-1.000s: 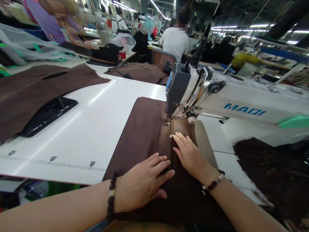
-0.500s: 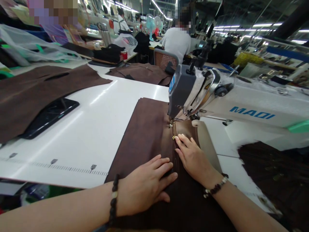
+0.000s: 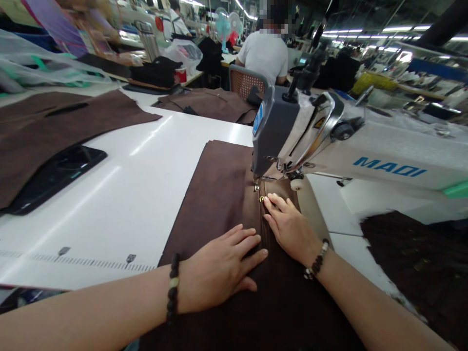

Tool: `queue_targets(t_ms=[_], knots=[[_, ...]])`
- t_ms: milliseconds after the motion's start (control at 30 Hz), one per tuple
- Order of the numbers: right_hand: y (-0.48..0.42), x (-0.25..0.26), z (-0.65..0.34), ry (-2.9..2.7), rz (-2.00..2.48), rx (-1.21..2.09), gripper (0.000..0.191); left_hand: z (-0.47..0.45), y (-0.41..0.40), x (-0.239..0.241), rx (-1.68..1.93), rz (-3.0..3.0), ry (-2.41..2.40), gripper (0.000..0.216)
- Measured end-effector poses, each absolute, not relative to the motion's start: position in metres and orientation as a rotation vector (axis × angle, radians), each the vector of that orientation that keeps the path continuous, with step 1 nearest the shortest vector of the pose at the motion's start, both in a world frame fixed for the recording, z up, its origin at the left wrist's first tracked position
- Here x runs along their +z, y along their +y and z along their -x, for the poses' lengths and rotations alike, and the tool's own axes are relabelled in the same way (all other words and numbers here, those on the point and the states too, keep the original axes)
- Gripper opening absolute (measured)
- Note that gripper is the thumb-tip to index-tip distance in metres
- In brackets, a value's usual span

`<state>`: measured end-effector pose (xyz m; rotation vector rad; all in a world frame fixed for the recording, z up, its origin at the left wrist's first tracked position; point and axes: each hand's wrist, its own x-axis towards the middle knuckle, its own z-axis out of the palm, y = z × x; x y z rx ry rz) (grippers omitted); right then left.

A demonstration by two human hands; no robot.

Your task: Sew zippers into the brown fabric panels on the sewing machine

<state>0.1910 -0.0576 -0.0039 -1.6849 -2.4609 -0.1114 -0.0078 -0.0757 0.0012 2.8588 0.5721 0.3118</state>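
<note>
A brown panel of leather-like fabric lies under the presser foot of a white and grey sewing machine. A zipper runs along it towards the foot, its gold slider just short of it. My left hand rests on the panel left of the zipper, palm down with fingers stretched out. On the zipper's right side lies my right hand, its fingers extended and the fingertips touching the fabric beside the slider. Khaki fabric shows under the panel's right side.
At left, another brown piece partly covers a black phone-like device on the white table. Dark brown fabric lies at right. Beyond the table are more brown fabric, a chair and a seated person.
Both hands and the panel have slid slightly forward, bringing the gold slider closer to the presser foot. The camera view has shifted a little.
</note>
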Motion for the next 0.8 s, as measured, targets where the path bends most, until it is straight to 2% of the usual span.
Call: queue_targets(t_ms=[333, 800], knots=[[-0.035, -0.004, -0.199, -2.461, 1.602, -0.119, 0.04, 0.006, -0.055, 0.0, 0.3, -2.88, 0.588, 0.047], [-0.004, -0.012, -0.21, -2.419, 1.596, 0.039, 0.037, 0.002, -0.024, -0.001, 0.297, -2.901, 0.552, 0.045]])
